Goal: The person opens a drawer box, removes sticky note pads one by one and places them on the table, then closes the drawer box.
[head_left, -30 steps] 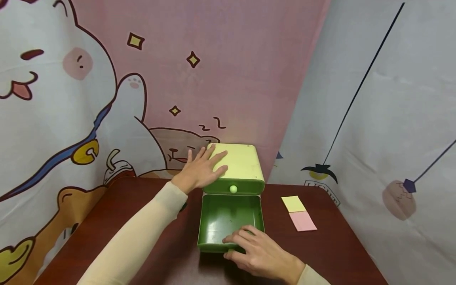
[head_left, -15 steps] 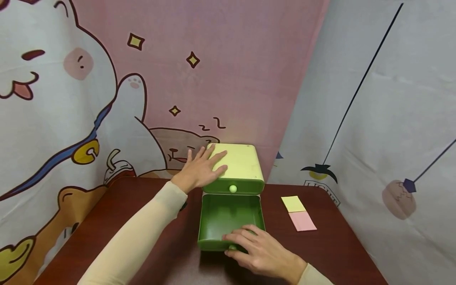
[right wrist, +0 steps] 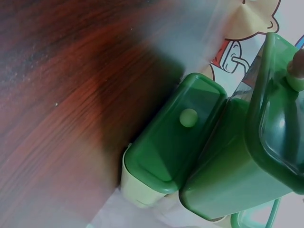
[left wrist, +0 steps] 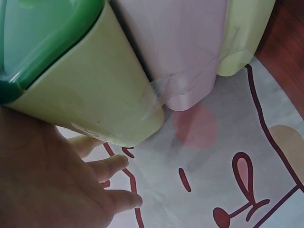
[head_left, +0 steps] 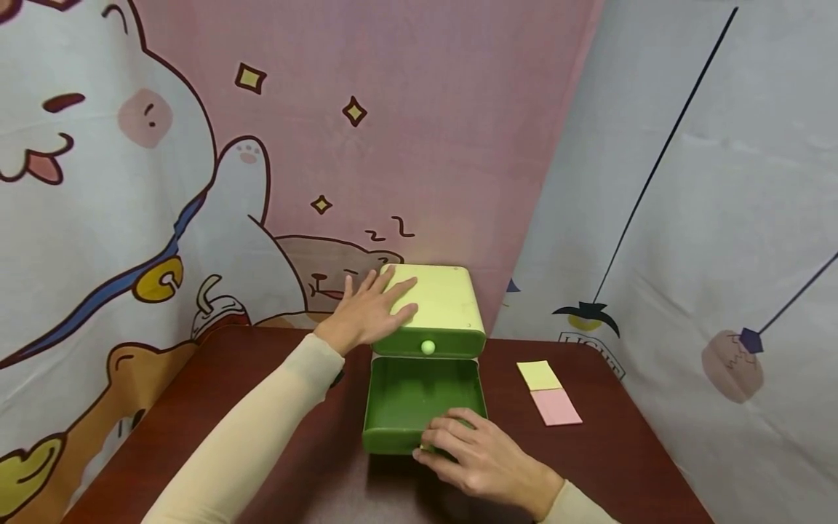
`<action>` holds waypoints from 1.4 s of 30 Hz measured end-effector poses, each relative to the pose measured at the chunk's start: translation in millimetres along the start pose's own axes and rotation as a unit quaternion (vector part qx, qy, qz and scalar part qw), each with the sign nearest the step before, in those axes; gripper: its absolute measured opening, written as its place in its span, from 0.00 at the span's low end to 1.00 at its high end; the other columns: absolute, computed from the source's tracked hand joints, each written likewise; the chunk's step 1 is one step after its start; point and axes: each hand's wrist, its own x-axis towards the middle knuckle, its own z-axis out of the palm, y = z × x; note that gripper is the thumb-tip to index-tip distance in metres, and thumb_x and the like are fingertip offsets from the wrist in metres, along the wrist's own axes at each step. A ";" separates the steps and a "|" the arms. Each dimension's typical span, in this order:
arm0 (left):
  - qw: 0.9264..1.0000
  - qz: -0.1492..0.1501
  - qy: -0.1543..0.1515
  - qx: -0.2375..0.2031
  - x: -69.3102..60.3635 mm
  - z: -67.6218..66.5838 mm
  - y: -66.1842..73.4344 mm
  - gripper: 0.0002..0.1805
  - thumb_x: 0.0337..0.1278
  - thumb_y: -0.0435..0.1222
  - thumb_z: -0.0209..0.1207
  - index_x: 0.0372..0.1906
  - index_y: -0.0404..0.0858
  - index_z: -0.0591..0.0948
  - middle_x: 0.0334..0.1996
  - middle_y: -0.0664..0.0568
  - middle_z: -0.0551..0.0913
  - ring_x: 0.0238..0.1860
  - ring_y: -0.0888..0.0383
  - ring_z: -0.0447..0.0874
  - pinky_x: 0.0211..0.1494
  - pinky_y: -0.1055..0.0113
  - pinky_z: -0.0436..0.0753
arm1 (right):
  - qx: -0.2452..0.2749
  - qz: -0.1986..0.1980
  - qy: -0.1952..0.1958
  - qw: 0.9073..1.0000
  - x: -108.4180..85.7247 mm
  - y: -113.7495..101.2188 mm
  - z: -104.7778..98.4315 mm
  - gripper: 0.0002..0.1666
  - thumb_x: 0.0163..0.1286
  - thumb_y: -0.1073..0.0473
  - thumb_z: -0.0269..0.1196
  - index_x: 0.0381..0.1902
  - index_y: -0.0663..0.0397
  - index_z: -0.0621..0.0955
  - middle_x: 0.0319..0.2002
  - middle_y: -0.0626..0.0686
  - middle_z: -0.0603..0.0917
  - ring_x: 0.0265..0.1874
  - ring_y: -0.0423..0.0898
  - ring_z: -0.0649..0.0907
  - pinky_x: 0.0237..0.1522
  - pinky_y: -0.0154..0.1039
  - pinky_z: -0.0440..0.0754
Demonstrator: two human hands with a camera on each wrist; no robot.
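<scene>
A small drawer unit (head_left: pixel 445 298) with a pale yellow top stands at the back of the table. My left hand (head_left: pixel 369 313) rests on the left of that top, fingers spread; the left wrist view shows them along the unit's side. The upper green drawer is closed, with a light green knob (head_left: pixel 428 348). Below it, a green drawer (head_left: pixel 419 393) is pulled out, and nothing shows in its visible part. My right hand (head_left: pixel 481 462) pinches its knob (right wrist: pixel 295 83), mostly hidden by the fingers. In the right wrist view, a bottom drawer (right wrist: pixel 166 147) is closed.
A yellow sticky-note pad (head_left: pixel 540 375) and a pink one (head_left: pixel 556 407) lie to the right of the unit. The dark red-brown table (head_left: pixel 589 473) meets a cartoon-printed cloth (head_left: pixel 445 131) behind and at both sides.
The pulled-out drawer's front has shifted slightly back toward the unit, and more of its front face shows. My right fingers have drawn in closer around its knob. The left hand stays put.
</scene>
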 end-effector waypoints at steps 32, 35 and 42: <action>1.000 0.001 -0.004 -0.006 0.7 0.6 -0.5 0.41 0.90 0.73 0.37 0.97 0.69 0.55 1.00 0.50 0.41 0.99 0.33 0.42 0.95 0.20 0.32 | 0.024 0.082 -0.042 0.995 10.3 5.9 3.0 0.25 0.98 0.60 0.49 0.60 0.51 0.94 0.52 0.50 0.92 0.45 0.43 0.88 0.45 0.35 0.84; 1.000 0.001 -0.004 -0.006 0.9 0.8 -0.6 0.41 0.90 0.73 0.36 0.97 0.69 0.55 1.00 0.50 0.42 0.99 0.33 0.42 0.95 0.20 0.32 | 0.029 0.087 -0.046 0.995 10.6 6.3 3.6 0.26 0.99 0.61 0.48 0.60 0.53 0.94 0.52 0.50 0.92 0.45 0.43 0.89 0.44 0.35 0.85; 1.000 0.001 0.002 -0.008 0.8 2.7 -1.8 0.41 0.90 0.72 0.36 0.97 0.68 0.56 1.00 0.50 0.42 0.99 0.33 0.43 0.95 0.19 0.34 | 0.035 0.098 -0.051 0.993 10.7 6.7 6.7 0.27 0.99 0.61 0.46 0.60 0.53 0.94 0.53 0.51 0.91 0.46 0.43 0.91 0.47 0.36 0.92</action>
